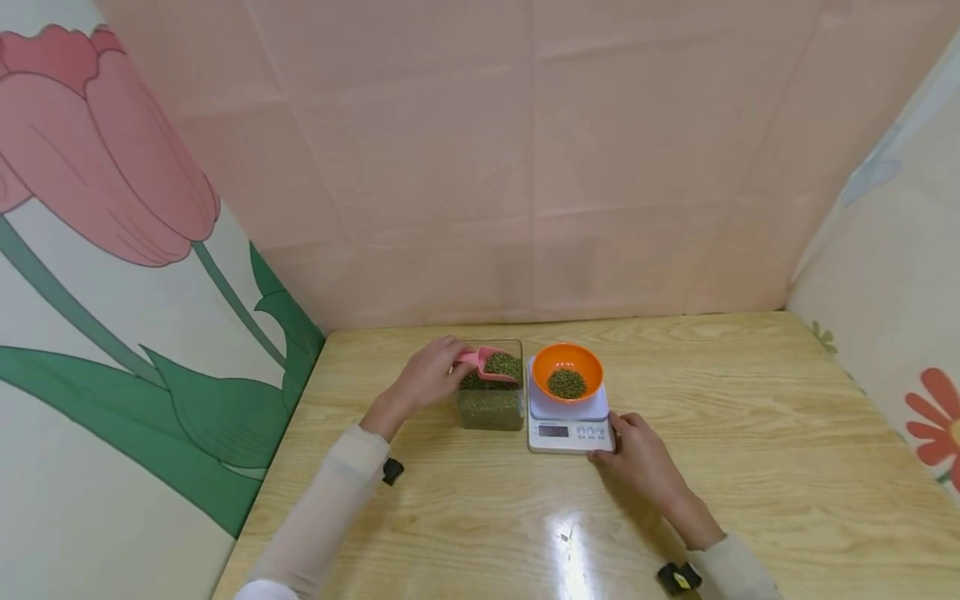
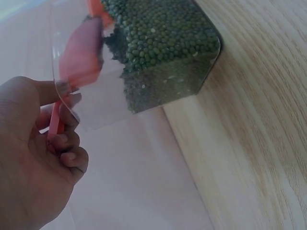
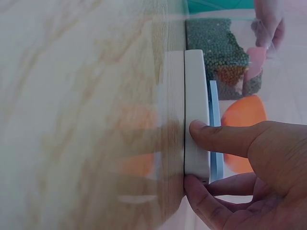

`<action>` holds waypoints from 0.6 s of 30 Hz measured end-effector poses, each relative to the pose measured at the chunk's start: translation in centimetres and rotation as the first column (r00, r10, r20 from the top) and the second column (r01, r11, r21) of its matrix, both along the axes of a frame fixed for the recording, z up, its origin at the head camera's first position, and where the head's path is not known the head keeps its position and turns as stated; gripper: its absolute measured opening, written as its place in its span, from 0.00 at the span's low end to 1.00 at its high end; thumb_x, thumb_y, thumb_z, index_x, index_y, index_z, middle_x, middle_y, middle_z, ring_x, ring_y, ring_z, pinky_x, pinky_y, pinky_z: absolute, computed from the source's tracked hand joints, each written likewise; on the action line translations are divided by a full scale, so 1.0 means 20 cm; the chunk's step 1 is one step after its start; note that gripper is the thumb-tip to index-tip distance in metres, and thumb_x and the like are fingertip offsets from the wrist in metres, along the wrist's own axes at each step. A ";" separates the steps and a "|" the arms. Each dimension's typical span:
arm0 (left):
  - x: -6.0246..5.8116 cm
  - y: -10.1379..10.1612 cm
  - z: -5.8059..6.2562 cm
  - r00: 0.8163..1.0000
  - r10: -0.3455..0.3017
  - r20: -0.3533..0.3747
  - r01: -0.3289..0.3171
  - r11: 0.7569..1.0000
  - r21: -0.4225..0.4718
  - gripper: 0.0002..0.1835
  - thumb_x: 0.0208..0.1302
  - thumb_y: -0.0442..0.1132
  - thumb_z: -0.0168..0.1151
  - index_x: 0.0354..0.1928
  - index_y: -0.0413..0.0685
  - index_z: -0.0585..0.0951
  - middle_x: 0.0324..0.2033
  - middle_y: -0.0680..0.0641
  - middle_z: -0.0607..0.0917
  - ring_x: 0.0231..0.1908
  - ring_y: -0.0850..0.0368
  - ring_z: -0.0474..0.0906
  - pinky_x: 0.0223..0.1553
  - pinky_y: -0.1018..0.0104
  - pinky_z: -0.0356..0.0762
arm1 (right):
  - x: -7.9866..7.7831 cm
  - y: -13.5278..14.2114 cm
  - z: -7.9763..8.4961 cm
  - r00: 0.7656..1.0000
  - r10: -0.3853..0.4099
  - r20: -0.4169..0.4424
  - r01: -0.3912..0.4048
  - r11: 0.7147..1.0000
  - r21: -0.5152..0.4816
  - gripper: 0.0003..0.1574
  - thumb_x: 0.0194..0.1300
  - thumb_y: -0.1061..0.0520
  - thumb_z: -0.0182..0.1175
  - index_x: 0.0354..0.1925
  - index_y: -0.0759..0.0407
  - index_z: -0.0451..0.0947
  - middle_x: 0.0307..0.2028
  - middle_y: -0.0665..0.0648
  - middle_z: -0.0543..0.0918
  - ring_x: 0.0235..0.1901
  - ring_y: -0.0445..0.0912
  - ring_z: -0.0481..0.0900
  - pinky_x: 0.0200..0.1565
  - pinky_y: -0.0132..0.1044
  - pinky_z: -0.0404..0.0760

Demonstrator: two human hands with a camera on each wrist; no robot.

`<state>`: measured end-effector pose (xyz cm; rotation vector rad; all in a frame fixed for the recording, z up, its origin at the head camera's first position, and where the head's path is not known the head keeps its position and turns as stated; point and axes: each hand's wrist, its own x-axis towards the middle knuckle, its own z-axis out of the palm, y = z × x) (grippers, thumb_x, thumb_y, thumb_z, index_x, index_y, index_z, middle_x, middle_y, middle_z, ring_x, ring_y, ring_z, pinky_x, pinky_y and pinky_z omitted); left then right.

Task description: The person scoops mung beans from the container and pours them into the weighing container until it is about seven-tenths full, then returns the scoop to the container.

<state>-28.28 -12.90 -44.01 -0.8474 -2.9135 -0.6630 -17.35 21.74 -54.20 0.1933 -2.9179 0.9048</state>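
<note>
Beans (image 1: pixel 487 407), small and green, are being scooped, as far as one can judge, with a portion meant for weighing. The pink scoop (image 1: pixel 483 364), near the centre of the frame in the head view, sits in the mouth of the clear container (image 2: pixel 105 105) with beans heaped in it; whether its lip touches the bed below, I cannot tell. The left hand (image 1: pixel 435 371) has its grip clamped on the scoop's handle, thumb and fingers closed together. The right hand (image 1: pixel 641 462) pinches the lower right corner of the white scale (image 1: pixel 567 433), seemingly steadying it.

The next move would likely call for lifting the scoop level over the container's right wall, then tipping it gently above the orange bowl (image 1: pixel 566 354), which rests on the scale just right of centre and holds a small heap of beans.

That wall is the main thing in the way: catching it could spill beans into the narrow gap beside the scale. A firm push from the right hand might disturb the reading, too small to make out on the dark display (image 1: pixel 553 432). Bare tabletop (image 1: pixel 750 417) spreads to the right, a pink backdrop (image 1: pixel 420 167) fills the upper middle, and a painted tulip (image 1: pixel 112 150) the upper left.
</note>
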 end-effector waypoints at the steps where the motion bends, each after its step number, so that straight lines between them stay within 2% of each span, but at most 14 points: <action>1: 0.00 0.00 0.00 1.000 0.000 -0.002 0.000 1.000 -0.002 0.16 0.80 0.46 0.61 0.60 0.46 0.84 0.53 0.46 0.87 0.53 0.49 0.82 0.55 0.51 0.83 | 0.00 0.00 0.00 1.000 0.000 0.000 0.000 1.000 0.000 0.50 0.56 0.57 0.82 0.68 0.81 0.72 0.48 0.71 0.81 0.38 0.52 0.79 0.36 0.39 0.80; 7: 0.00 -0.01 0.00 1.000 -0.004 0.000 0.004 1.000 0.006 0.17 0.80 0.46 0.61 0.62 0.46 0.83 0.54 0.47 0.87 0.53 0.50 0.82 0.56 0.51 0.83 | 0.00 0.00 0.00 1.000 0.001 0.007 -0.001 1.000 -0.013 0.50 0.56 0.57 0.82 0.68 0.81 0.72 0.49 0.71 0.81 0.38 0.52 0.79 0.36 0.39 0.81; 18: 0.00 -0.06 -0.01 1.000 -0.003 0.008 0.002 0.999 0.048 0.20 0.81 0.47 0.59 0.65 0.45 0.82 0.60 0.44 0.85 0.61 0.45 0.82 0.65 0.45 0.79 | 0.00 -0.01 0.01 1.000 -0.001 0.006 0.002 1.000 -0.019 0.50 0.57 0.57 0.82 0.68 0.81 0.72 0.48 0.71 0.81 0.38 0.53 0.79 0.36 0.39 0.81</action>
